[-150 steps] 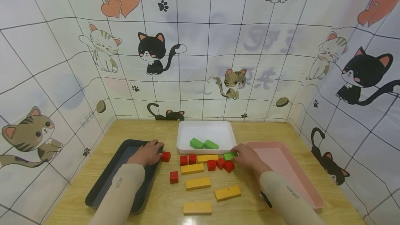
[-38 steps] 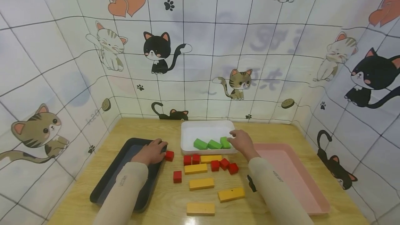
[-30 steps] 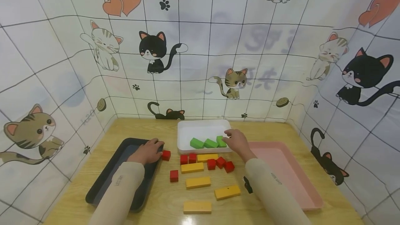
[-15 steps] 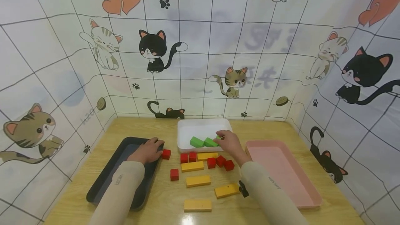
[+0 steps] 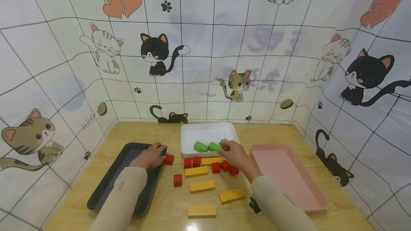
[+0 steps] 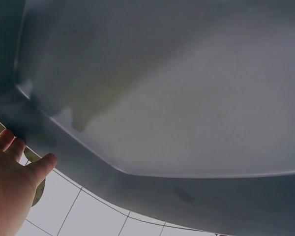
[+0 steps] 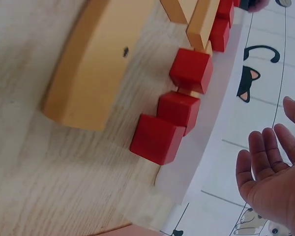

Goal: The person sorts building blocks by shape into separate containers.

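My left hand (image 5: 149, 156) rests at the far right rim of a dark tray (image 5: 110, 184), fingers lying beside a red cube (image 5: 169, 159). The left wrist view shows its relaxed fingers (image 6: 40, 167) at the tray's edge. Above the front right corner of a white tray (image 5: 208, 128) is my right hand (image 5: 237, 156). Nothing is held in its loosely bent fingers, and the right wrist view shows that hand (image 7: 280, 182) bare. Two green blocks (image 5: 200, 147) lie plainly visible inside the white tray; a third green block (image 5: 223, 140) is mostly hidden behind the right fingers.
Several red cubes (image 5: 233, 170) and several yellow blocks (image 5: 201, 211) are spread over the wooden table (image 5: 167, 208) between the trays. A pink tray (image 5: 289, 174) stands to the right. A cloth wall with cats (image 5: 155, 54) closes off the back.
Five seconds ago my right hand pinched a green block in front of the white tray; that block then appears inside it, released. The hand has since shifted left and nearer. The left hand stays put.
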Demonstrator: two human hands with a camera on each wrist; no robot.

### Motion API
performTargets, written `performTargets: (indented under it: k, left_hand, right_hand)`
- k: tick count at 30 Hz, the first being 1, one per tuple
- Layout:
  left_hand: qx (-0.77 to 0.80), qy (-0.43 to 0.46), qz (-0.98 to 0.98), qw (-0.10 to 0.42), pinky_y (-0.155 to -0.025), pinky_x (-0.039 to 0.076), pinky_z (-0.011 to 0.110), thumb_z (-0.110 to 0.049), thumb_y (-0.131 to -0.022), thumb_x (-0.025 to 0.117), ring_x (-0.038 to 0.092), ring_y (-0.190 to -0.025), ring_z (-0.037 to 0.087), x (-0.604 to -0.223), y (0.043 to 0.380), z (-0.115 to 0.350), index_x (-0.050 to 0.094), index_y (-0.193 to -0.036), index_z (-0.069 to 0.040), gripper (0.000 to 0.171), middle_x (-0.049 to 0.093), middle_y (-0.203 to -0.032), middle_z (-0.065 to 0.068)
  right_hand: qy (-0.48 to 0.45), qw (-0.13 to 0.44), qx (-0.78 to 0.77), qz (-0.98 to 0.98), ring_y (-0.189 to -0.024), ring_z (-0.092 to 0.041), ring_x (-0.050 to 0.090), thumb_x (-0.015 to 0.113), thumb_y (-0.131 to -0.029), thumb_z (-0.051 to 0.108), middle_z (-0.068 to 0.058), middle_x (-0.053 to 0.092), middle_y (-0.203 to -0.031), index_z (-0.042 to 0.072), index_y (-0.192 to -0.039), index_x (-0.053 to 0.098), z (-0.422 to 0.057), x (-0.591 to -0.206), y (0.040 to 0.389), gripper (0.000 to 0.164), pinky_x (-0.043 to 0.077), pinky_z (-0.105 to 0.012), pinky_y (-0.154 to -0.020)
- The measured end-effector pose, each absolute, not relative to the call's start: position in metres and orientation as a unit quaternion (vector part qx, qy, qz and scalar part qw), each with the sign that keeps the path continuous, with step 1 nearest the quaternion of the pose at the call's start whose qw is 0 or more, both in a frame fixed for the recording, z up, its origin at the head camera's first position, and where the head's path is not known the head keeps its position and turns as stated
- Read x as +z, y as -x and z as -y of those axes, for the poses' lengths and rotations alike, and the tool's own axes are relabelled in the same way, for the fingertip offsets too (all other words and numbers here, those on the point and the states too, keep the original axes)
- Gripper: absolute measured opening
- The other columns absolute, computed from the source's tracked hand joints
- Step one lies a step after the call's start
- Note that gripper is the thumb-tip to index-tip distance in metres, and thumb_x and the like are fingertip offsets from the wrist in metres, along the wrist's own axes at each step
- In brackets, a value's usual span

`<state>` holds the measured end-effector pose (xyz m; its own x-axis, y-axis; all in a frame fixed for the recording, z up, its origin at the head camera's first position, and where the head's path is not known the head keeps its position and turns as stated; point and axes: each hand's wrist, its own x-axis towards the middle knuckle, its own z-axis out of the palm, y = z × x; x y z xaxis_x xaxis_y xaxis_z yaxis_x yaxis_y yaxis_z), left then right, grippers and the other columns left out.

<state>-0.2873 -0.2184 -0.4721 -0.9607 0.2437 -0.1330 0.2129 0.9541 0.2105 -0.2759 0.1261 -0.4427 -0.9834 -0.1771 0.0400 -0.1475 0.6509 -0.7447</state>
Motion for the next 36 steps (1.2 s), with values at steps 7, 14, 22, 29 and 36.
performTargets:
  k: [7,14,22,29,36]
  left_hand:
    - [0.100,-0.118,-0.985,0.079,-0.105,0.030,0.068,-0.026,-0.101,0.057,0.034,-0.138,0.045,-0.473,0.287,0.220,0.047,-0.145,-0.008,0.049,0.036,-0.150,0.025]
    - [0.098,-0.113,-0.986,0.077,-0.105,0.031,0.068,-0.025,-0.101,0.058,0.035,-0.138,0.044,-0.471,0.284,0.220,0.048,-0.145,-0.009,0.048,0.037,-0.149,0.024]
    - [0.103,-0.112,-0.985,0.074,-0.105,0.030,0.068,-0.025,-0.101,0.057,0.035,-0.138,0.043,-0.472,0.284,0.219,0.048,-0.145,-0.009,0.047,0.037,-0.150,0.025]
    - [0.112,-0.107,-0.985,0.072,-0.106,0.030,0.067,-0.025,-0.101,0.057,0.034,-0.139,0.043,-0.477,0.283,0.220,0.048,-0.144,-0.010,0.047,0.036,-0.150,0.024]
    - [0.115,-0.104,-0.985,0.072,-0.107,0.031,0.065,-0.026,-0.100,0.058,0.034,-0.140,0.042,-0.472,0.281,0.219,0.050,-0.144,-0.010,0.047,0.036,-0.151,0.023]
  right_hand:
    - [0.134,0.040,-0.448,-0.883,-0.102,-0.024,0.063,0.072,-0.092,0.018,-0.011,0.066,-0.117,0.004,-0.124,0.067,-0.117,-0.446,0.246,0.035,0.055,-0.039,-0.084]
    - [0.200,0.074,-0.448,-0.868,-0.095,-0.019,0.060,0.073,-0.092,0.025,-0.007,0.066,-0.109,0.005,-0.123,0.068,-0.112,-0.455,0.215,0.038,0.054,-0.034,-0.081]
    - [0.244,0.105,-0.446,-0.855,-0.097,-0.030,0.064,0.078,-0.087,0.020,-0.014,0.067,-0.111,0.002,-0.117,0.070,-0.107,-0.463,0.188,0.036,0.055,-0.032,-0.080]
    - [0.256,0.147,-0.401,-0.867,-0.094,-0.020,0.063,0.078,-0.085,0.023,-0.001,0.067,-0.105,0.004,-0.116,0.071,-0.102,-0.472,0.172,0.037,0.054,-0.031,-0.079]
    - [0.253,0.184,-0.349,-0.883,-0.089,-0.007,0.059,0.081,-0.083,0.027,0.008,0.064,-0.101,0.008,-0.114,0.073,-0.106,-0.483,0.163,0.038,0.052,-0.027,-0.076]
